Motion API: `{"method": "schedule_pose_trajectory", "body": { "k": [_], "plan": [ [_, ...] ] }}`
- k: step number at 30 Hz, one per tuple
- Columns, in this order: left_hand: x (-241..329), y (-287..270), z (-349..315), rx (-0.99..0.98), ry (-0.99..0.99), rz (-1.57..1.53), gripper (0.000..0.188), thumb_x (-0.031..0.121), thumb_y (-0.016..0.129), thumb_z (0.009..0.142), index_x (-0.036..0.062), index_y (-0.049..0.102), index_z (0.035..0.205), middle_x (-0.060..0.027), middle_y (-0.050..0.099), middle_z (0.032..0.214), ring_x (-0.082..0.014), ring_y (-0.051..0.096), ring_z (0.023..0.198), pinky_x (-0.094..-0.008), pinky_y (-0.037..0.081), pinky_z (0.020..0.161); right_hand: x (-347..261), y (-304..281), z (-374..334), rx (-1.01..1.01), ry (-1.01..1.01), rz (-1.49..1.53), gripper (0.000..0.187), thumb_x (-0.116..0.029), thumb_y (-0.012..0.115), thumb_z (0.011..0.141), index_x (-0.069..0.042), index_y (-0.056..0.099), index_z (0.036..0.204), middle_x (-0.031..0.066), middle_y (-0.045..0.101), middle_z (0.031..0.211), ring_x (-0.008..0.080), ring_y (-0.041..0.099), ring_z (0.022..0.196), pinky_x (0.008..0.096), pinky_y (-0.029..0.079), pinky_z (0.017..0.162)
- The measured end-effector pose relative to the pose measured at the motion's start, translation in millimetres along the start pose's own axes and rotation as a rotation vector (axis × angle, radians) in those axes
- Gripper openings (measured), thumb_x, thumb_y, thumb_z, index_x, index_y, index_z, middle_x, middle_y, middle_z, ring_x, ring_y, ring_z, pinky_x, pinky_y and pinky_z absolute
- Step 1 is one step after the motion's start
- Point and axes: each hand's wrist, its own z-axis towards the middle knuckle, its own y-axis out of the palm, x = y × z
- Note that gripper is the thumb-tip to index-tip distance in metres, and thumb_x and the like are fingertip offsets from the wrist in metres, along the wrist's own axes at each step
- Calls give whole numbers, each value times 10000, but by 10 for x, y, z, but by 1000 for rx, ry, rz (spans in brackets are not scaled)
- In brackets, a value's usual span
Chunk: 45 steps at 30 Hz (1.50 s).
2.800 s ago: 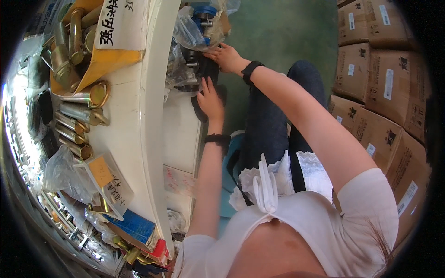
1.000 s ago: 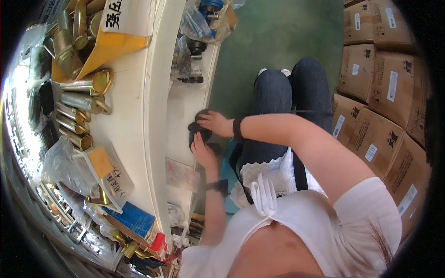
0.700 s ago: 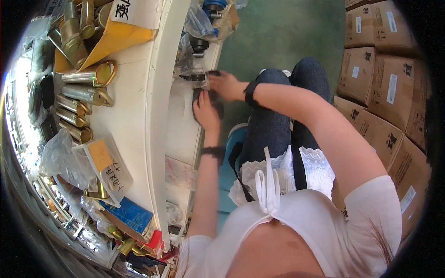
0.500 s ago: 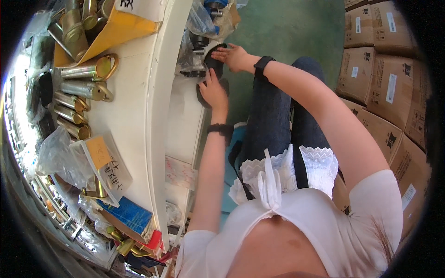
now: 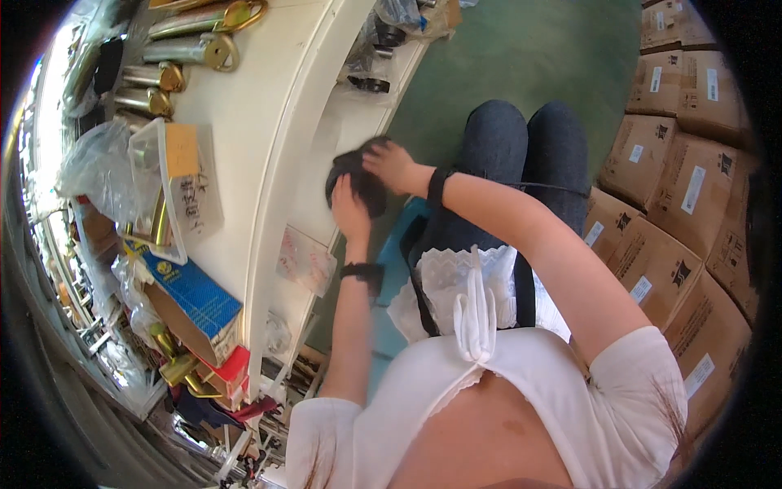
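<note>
Dark cloth (image 5: pixel 371 194) lies bunched on the lower shelf (image 5: pixel 350 122), near its front edge, beneath both hands. The left hand (image 5: pixel 352 210) rests on its near part, fingers stretched out and laid flat. The right hand (image 5: pixel 394 166) sits over the far edge, fingers slightly bent; whether they pinch the fabric I cannot tell. The step looks like pressing or rubbing cloth against shelf, and any next move would call for steady, even pressure from both palms.

Around it, from the left: a crumpled plastic bag (image 5: pixel 98 167), a clear plastic box (image 5: pixel 208 196) and brass-coloured tubes (image 5: pixel 216 53) by the upper shelf (image 5: pixel 261 106), with a blue carton (image 5: pixel 191 293) below the box. That upper shelf overhangs and likely limits reach towards the back. A plastic-covered paper (image 5: pixel 305 261) lies nearer the person; beyond the cloth, a black ring-like part (image 5: pixel 371 84) could block a long stroke. Brown boxes (image 5: pixel 672 179) stand stacked at far right, well apart.
</note>
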Motion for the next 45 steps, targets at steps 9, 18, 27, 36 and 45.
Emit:
{"method": "schedule_pose_trajectory", "body": {
  "k": [9, 18, 27, 36, 45],
  "plan": [
    [-124, 27, 199, -170, 75, 180, 378, 48, 525, 759, 20, 494, 1135, -136, 457, 1223, -355, 400, 1143, -388, 347, 950, -295, 236, -193, -54, -63, -41, 268, -207, 565, 723, -125, 597, 975, 84, 607, 991, 239, 550, 984, 436, 351, 894],
    [279, 220, 767, -180, 286, 132, 428, 45, 500, 793, 64, 443, 1216, -115, 407, 1288, -337, 368, 1177, -382, 342, 956, 449, -45, -497, 5, 207, 353, 250, -266, 519, 748, -97, 573, 924, 126, 618, 847, 293, 592, 825, 413, 462, 681],
    [-145, -193, -229, -236, 197, 24, 468, -34, 477, 736, 66, 471, 1194, -117, 467, 1218, -324, 414, 1134, -376, 365, 932, 779, 108, -705, 311, 282, 701, 397, -307, 514, 819, -101, 499, 1158, 123, 608, 963, 303, 562, 894, 389, 450, 740],
    [82, 108, 579, -176, 233, 17, 411, 6, 466, 779, 54, 474, 1187, -123, 476, 1216, -337, 428, 1120, -374, 373, 927, 733, 37, -762, 382, 292, 719, 387, -316, 503, 829, -94, 496, 1147, 109, 617, 930, 298, 568, 867, 377, 449, 729],
    [223, 231, 1476, -214, 175, -2, 392, 54, 443, 821, 69, 454, 1212, -124, 423, 1273, -323, 415, 1127, -386, 376, 914, 601, 56, -859, 478, 272, 651, 343, -282, 518, 805, -116, 517, 1104, 86, 623, 834, 286, 585, 794, 381, 462, 668]
  ]
}}
